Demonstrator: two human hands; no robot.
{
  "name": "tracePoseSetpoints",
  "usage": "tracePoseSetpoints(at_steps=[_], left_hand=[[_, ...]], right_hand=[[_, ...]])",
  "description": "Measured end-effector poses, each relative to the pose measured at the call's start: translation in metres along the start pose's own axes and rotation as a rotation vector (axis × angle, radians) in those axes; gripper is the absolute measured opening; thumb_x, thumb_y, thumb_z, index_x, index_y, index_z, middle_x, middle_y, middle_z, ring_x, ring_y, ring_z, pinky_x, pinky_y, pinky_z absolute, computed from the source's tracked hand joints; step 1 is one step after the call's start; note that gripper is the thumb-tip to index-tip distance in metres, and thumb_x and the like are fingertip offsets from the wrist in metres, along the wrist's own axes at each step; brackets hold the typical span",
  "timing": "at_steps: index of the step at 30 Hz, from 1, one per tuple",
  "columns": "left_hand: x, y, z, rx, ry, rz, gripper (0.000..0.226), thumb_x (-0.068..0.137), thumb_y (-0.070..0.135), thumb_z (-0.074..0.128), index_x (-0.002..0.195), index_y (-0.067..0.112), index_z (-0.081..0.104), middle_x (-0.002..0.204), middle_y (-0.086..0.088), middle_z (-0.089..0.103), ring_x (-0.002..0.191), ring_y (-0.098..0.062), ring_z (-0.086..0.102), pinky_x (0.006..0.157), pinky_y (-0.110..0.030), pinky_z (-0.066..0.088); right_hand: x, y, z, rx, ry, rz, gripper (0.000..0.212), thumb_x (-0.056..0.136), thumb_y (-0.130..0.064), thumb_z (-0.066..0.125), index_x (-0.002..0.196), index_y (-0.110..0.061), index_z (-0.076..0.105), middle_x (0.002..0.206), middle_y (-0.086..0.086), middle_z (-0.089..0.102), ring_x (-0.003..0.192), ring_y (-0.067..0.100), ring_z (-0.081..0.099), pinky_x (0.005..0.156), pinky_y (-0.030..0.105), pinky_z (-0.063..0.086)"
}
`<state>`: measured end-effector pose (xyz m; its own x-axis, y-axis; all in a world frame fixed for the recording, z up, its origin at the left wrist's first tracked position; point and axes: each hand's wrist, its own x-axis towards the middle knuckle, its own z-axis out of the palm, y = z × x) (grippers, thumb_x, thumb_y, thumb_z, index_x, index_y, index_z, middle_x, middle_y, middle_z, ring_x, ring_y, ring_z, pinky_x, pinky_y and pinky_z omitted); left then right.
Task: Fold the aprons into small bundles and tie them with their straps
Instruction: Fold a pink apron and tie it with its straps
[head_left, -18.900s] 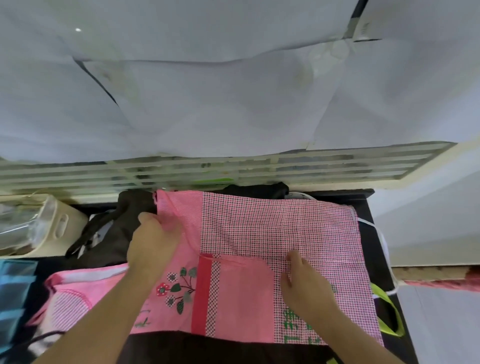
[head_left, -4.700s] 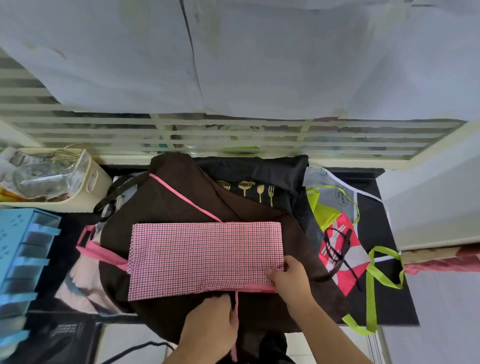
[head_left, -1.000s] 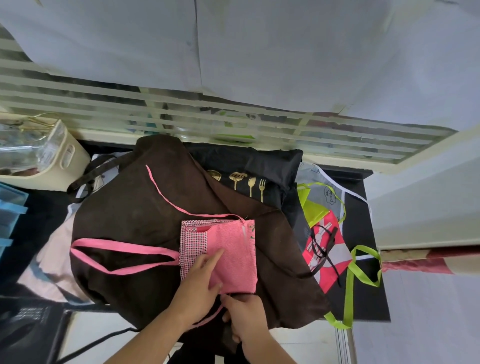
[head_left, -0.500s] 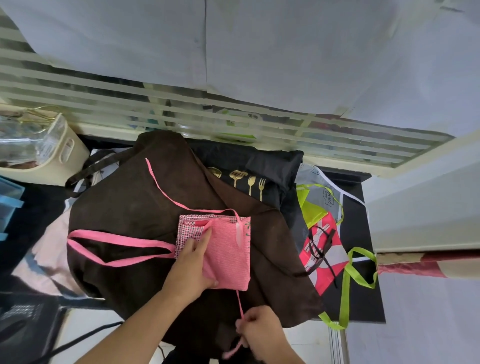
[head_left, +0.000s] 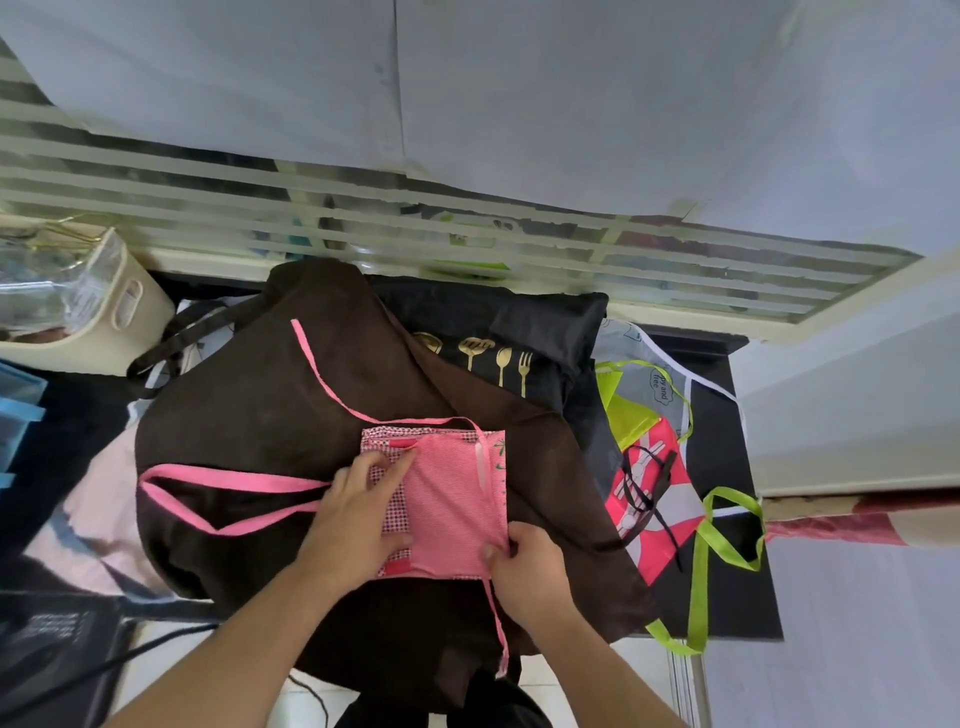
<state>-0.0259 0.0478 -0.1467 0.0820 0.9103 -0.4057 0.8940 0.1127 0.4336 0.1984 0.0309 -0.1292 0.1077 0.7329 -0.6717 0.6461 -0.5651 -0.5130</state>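
A wide brown apron covers most of the table, and the pink bundle lies on top of it near the front edge, already folded down to a small square. To its right a black apron printed with gold utensils lies half under the brown one, and a grey apron with red, lime and white patches and lime ties lies beyond that. The left hand lies flat on the bundle's left half, fingers straight and pressing, holding nothing. The right hand is curled at the bundle's near right corner and seems to pinch the cloth there, just where a thin strap hangs off the front of the table; whether it has the strap itself I cannot tell. A wider pink loop trails left, and another strap runs back and left across the brown cloth. The folding looks done and the tying is to come, so the left palm should keep its weight on the folds while the right draws the hanging strap snug round the bundle; slack there would probably let the layers spring open. The trailing loop is best gathered in before knotting. The only readable writing is small print on the grey apron, seemingly "joy and free".
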Motion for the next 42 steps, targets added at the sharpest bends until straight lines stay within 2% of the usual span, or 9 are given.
tracePoseSetpoints(at_steps=[7, 10, 12, 18, 23, 27, 32, 37, 42], left_hand=[[-0.002, 0.02, -0.002, 0.29, 0.042, 0.076, 0.122, 0.078, 0.05, 0.084, 0.166, 0.037, 0.001, 0.165, -0.001, 0.01, 0.152, -0.027, 0.02, 0.126, -0.048, 0.021], [0.0, 0.029, 0.007, 0.074, -0.114, 0.119, 0.119, 0.083, 0.026, 0.083, 0.164, 0.041, -0.003, 0.154, 0.006, 0.017, 0.141, -0.016, 0.035, 0.118, -0.032, 0.04], [0.006, 0.028, 0.008, -0.092, -0.231, 0.083, 0.124, 0.081, 0.025, 0.085, 0.162, 0.047, -0.007, 0.143, 0.01, 0.023, 0.127, -0.011, 0.044, 0.106, -0.025, 0.048], [0.024, 0.03, -0.001, -0.267, -0.262, -0.023, 0.113, 0.09, 0.008, 0.069, 0.159, 0.056, -0.006, 0.168, 0.012, 0.011, 0.136, -0.015, 0.05, 0.099, -0.023, 0.051], [0.035, 0.031, -0.013, -0.431, -0.218, -0.1, 0.087, 0.093, 0.015, 0.057, 0.156, 0.06, 0.018, 0.161, 0.009, 0.042, 0.14, -0.019, 0.05, 0.113, -0.032, 0.043], [0.037, 0.021, -0.021, -0.882, -0.249, -0.284, 0.07, 0.093, 0.016, 0.058, 0.145, 0.061, 0.044, 0.141, 0.01, 0.064, 0.123, -0.013, 0.063, 0.11, -0.035, 0.048], [0.035, 0.011, -0.035, -1.52, -0.171, -0.451, 0.035, 0.106, 0.024, 0.05, 0.136, 0.029, 0.067, 0.125, -0.006, 0.076, 0.117, -0.027, 0.07, 0.096, -0.04, 0.054], [0.034, -0.003, -0.03, -1.101, -0.007, -0.301, 0.05, 0.098, -0.001, 0.062, 0.126, 0.039, 0.071, 0.117, 0.008, 0.077, 0.11, -0.011, 0.073, 0.103, -0.042, 0.057], [0.037, -0.007, -0.024, -0.798, 0.216, -0.289, 0.05, 0.09, 0.0, 0.072, 0.122, 0.038, 0.069, 0.114, 0.019, 0.074, 0.11, 0.002, 0.068, 0.104, -0.031, 0.054]], right_hand=[[-0.004, -0.013, -0.006, 0.016, 0.013, -0.014, 0.009, 0.091, -0.023, 0.063, 0.083, -0.019, 0.06, 0.073, -0.006, 0.062, 0.062, 0.008, 0.055, 0.055, 0.022, 0.041], [-0.005, -0.016, -0.008, 0.042, 0.02, -0.087, 0.014, 0.089, -0.023, 0.066, 0.101, -0.028, 0.062, 0.085, -0.007, 0.07, 0.075, 0.009, 0.066, 0.067, 0.029, 0.056], [-0.006, -0.018, -0.008, 0.065, 0.002, -0.13, 0.03, 0.087, -0.013, 0.065, 0.112, -0.031, 0.063, 0.088, -0.009, 0.071, 0.078, 0.002, 0.066, 0.068, 0.02, 0.055], [-0.022, -0.039, -0.001, 0.167, -0.019, -0.231, 0.061, 0.089, -0.009, 0.056, 0.133, -0.051, 0.054, 0.097, -0.018, 0.075, 0.085, 0.001, 0.07, 0.076, 0.015, 0.053], [-0.029, -0.058, 0.02, -0.011, -0.044, -0.319, 0.086, 0.084, -0.015, 0.053, 0.158, -0.048, 0.025, 0.126, -0.012, 0.067, 0.111, 0.009, 0.065, 0.095, 0.031, 0.055], [-0.035, -0.072, 0.037, -0.141, -0.102, -0.379, 0.095, 0.088, -0.016, 0.051, 0.164, -0.041, 0.0, 0.142, -0.006, 0.053, 0.117, 0.016, 0.06, 0.092, 0.032, 0.053], [-0.031, -0.075, 0.057, -0.284, -0.118, -0.412, 0.097, 0.088, -0.019, 0.052, 0.164, -0.034, -0.005, 0.143, 0.0, 0.05, 0.119, 0.025, 0.058, 0.093, 0.039, 0.052], [-0.03, -0.069, 0.071, -0.456, -0.185, -0.52, 0.096, 0.086, -0.017, 0.059, 0.164, -0.028, 0.004, 0.146, 0.001, 0.045, 0.123, 0.024, 0.053, 0.099, 0.036, 0.052], [-0.028, -0.058, 0.085, -0.503, -0.225, -0.536, 0.089, 0.078, -0.017, 0.057, 0.159, -0.022, 0.021, 0.131, 0.002, 0.048, 0.118, 0.025, 0.05, 0.099, 0.034, 0.048]])
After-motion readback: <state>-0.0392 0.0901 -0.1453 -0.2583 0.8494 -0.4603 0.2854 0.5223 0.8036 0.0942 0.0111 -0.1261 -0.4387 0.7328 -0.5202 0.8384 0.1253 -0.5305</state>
